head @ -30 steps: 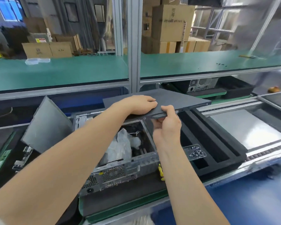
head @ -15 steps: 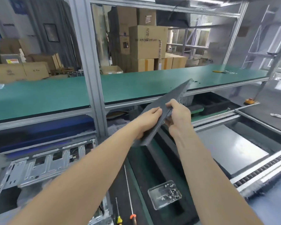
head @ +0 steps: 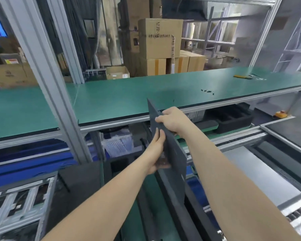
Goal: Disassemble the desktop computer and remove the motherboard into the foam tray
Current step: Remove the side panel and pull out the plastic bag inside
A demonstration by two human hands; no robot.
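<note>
Green-topped upper bench (head: 111, 105) runs left to right across the frame on aluminium posts. On it are a few small black screws (head: 207, 91) at 2 o'clock. A flat yellow-and-dark tool (head: 242, 76) lies further out at 2 o'clock, near the bench's right end. Lower deck has a green mat (head: 134, 216) at 6 o'clock. Open metal computer chassis (head: 16, 199) stands on the deck at 8 o'clock, cut by the frame edge. Black foam tray (head: 233, 119) sits at 3 o'clock, under the bench. Conveyor (head: 299, 214) at 4 o'clock carries a bare metal plate (head: 247, 173). Black mat (head: 292, 129) lies at 3 o'clock, with a small white item on it, too small to tell.
</note>
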